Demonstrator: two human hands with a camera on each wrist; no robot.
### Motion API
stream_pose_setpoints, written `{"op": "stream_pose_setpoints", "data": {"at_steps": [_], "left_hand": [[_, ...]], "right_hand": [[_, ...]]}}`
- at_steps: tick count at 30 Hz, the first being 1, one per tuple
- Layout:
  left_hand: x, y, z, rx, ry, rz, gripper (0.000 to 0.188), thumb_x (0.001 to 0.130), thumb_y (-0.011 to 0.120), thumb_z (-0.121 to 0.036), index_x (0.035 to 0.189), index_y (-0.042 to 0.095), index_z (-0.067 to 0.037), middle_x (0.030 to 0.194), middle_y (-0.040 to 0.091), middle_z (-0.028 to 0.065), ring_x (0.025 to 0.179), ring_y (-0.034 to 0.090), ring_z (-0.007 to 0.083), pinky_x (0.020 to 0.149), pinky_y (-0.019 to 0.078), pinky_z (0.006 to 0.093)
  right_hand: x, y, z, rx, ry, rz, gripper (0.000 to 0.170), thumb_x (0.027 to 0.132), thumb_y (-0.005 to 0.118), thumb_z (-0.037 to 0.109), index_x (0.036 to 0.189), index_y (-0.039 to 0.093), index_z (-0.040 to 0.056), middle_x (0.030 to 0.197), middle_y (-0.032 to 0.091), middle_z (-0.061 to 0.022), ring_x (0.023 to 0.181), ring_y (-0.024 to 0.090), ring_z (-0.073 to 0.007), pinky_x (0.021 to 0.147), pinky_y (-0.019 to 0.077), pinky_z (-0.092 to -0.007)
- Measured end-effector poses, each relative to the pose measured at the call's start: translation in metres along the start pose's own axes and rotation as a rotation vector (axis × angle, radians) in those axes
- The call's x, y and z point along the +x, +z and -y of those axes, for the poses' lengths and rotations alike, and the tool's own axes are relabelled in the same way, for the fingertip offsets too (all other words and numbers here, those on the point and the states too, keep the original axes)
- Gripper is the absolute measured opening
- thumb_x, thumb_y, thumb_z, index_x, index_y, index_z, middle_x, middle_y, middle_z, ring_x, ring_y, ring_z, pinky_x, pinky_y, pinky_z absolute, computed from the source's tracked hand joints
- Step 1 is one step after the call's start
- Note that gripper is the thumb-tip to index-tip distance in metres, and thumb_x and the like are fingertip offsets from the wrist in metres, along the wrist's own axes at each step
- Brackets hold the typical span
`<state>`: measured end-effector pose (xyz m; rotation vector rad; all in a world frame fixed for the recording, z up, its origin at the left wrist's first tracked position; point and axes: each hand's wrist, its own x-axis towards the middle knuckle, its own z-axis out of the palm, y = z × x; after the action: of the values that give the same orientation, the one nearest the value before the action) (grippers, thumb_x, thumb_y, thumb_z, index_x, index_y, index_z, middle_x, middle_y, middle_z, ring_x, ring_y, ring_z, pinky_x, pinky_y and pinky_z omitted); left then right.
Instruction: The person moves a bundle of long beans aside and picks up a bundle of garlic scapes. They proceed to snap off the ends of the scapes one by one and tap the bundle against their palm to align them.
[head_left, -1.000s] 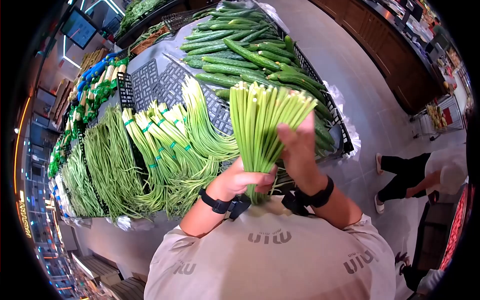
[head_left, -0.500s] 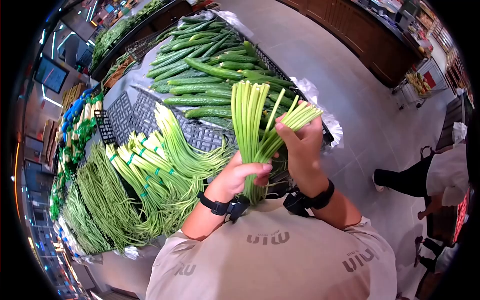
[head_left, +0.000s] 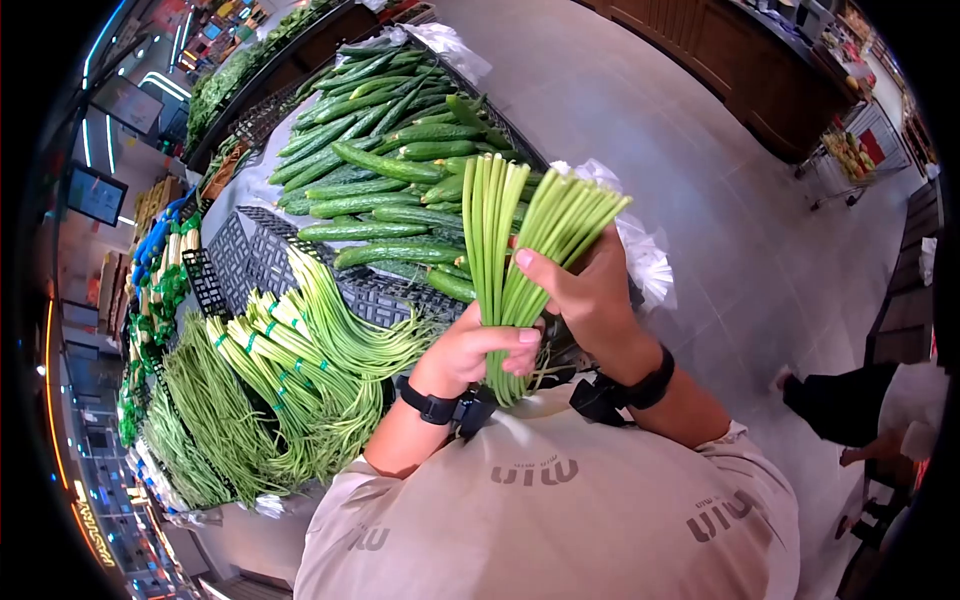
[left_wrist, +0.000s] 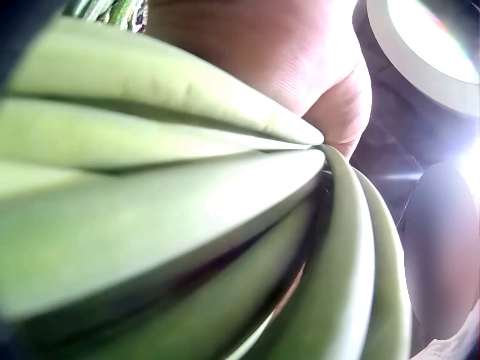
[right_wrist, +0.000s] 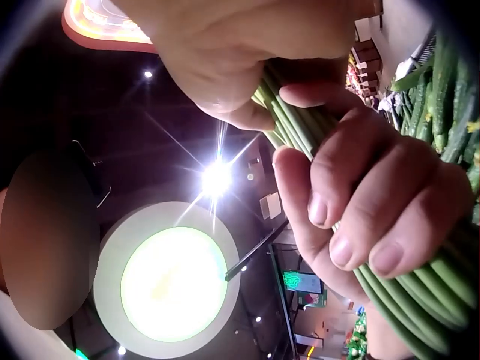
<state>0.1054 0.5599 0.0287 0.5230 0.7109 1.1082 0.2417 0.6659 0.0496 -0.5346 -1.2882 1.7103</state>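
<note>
At the near edge of the grey counter (head_left: 258, 178), the left hand (head_left: 478, 350) grips slender green stems (head_left: 490, 230); the right hand (head_left: 580, 300) pinches one section (head_left: 572, 208), now swung closer, suggesting regrouping.

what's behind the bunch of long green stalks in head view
Long dark-green cucumbers and crumpled whitish plastic show behind the bunch of long green stalks; whatever it covers is hidden.
</note>
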Motion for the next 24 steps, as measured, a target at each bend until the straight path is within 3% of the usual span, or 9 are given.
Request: {"op": "stream_pose_setpoints", "data": {"at_steps": [2,3,4,7,9,14,17,21,24], "left_hand": [[0.009,0.005,0.000,0.017,0.015,-0.009,0.038,0.086,0.067,-0.007,0.120,0.052,0.003,0.072,0.051,0.0047,0.053,0.049,0.0136,0.053,0.0425,0.0305],[0.014,0.011,-0.001,0.047,0.037,-0.049,0.032,0.085,0.065,-0.008,0.112,0.052,0.003,0.069,0.050,0.0045,0.051,0.047,0.0136,0.052,0.0386,0.0304],[0.018,0.016,-0.004,0.076,0.061,-0.091,0.025,0.085,0.064,-0.009,0.104,0.052,0.002,0.066,0.049,0.0042,0.049,0.044,0.0136,0.050,0.0348,0.0302],[0.025,0.014,-0.009,0.065,0.071,-0.114,0.026,0.084,0.065,-0.008,0.105,0.052,0.002,0.068,0.049,0.0045,0.049,0.044,0.0136,0.050,0.0348,0.0301],[0.028,0.013,-0.012,0.054,0.075,-0.139,0.027,0.084,0.065,-0.007,0.105,0.053,0.002,0.068,0.049,0.0045,0.049,0.043,0.0135,0.050,0.0348,0.0301],[0.039,0.013,-0.020,0.110,0.060,-0.175,0.039,0.083,0.066,-0.005,0.119,0.053,0.002,0.075,0.051,0.0053,0.050,0.043,0.0135,0.050,0.0348,0.0304],[0.039,0.005,-0.019,0.074,0.054,-0.187,0.043,0.083,0.065,-0.006,0.123,0.052,0.002,0.079,0.051,0.0057,0.050,0.044,0.0135,0.050,0.0354,0.0310],[0.040,0.005,-0.017,0.065,0.047,-0.217,0.043,0.082,0.065,-0.006,0.123,0.052,0.003,0.079,0.052,0.0066,0.050,0.044,0.0134,0.050,0.0362,0.0313],[0.042,0.011,-0.017,0.078,0.061,-0.227,0.042,0.083,0.065,-0.005,0.122,0.052,0.003,0.080,0.052,0.0066,0.051,0.045,0.0135,0.050,0.0370,0.0308]], "right_hand": [[0.005,-0.007,0.005,-0.033,0.080,-0.067,0.031,0.080,0.074,0.002,0.105,0.057,-0.0020,0.093,0.066,-0.0070,0.084,0.064,-0.0134,0.076,0.0517,-0.0305],[0.009,-0.011,0.001,-0.055,0.040,-0.056,0.027,0.084,0.072,0.004,0.105,0.056,-0.0008,0.086,0.067,-0.0073,0.055,0.056,-0.0064,0.043,0.0396,-0.0203],[0.013,-0.013,-0.002,-0.052,0.037,-0.045,0.027,0.084,0.072,0.004,0.105,0.056,-0.0008,0.086,0.067,-0.0073,0.055,0.056,-0.0064,0.043,0.0396,-0.0203],[0.024,-0.018,-0.003,0.034,-0.035,-0.041,0.026,0.085,0.072,0.003,0.106,0.056,-0.0003,0.082,0.066,-0.0064,0.053,0.054,-0.0066,0.044,0.0404,-0.0204],[0.031,-0.024,0.002,0.026,0.103,0.005,0.041,0.083,0.077,0.008,0.114,0.052,-0.0006,0.093,0.064,-0.0058,0.077,0.063,-0.0097,0.061,0.0517,-0.0249],[0.044,-0.028,-0.012,0.139,0.090,-0.075,0.038,0.089,0.073,0.011,0.118,0.051,-0.0003,0.098,0.064,-0.0065,0.075,0.063,-0.0090,0.058,0.0515,-0.0233],[0.050,-0.035,-0.020,0.328,0.120,-0.005,0.038,0.093,0.063,0.000,0.125,0.044,0.0005,0.105,0.061,-0.0078,0.086,0.062,-0.0100,0.069,0.0528,-0.0241],[0.055,-0.042,-0.020,0.267,0.118,0.073,0.048,0.089,0.064,-0.007,0.128,0.038,0.0015,0.112,0.057,-0.0099,0.096,0.060,-0.0120,0.077,0.0526,-0.0261],[0.053,-0.033,-0.015,0.284,0.008,-0.028,0.048,0.089,0.065,-0.005,0.129,0.038,0.0010,0.112,0.057,-0.0096,0.097,0.060,-0.0129,0.079,0.0524,-0.0277]]}}
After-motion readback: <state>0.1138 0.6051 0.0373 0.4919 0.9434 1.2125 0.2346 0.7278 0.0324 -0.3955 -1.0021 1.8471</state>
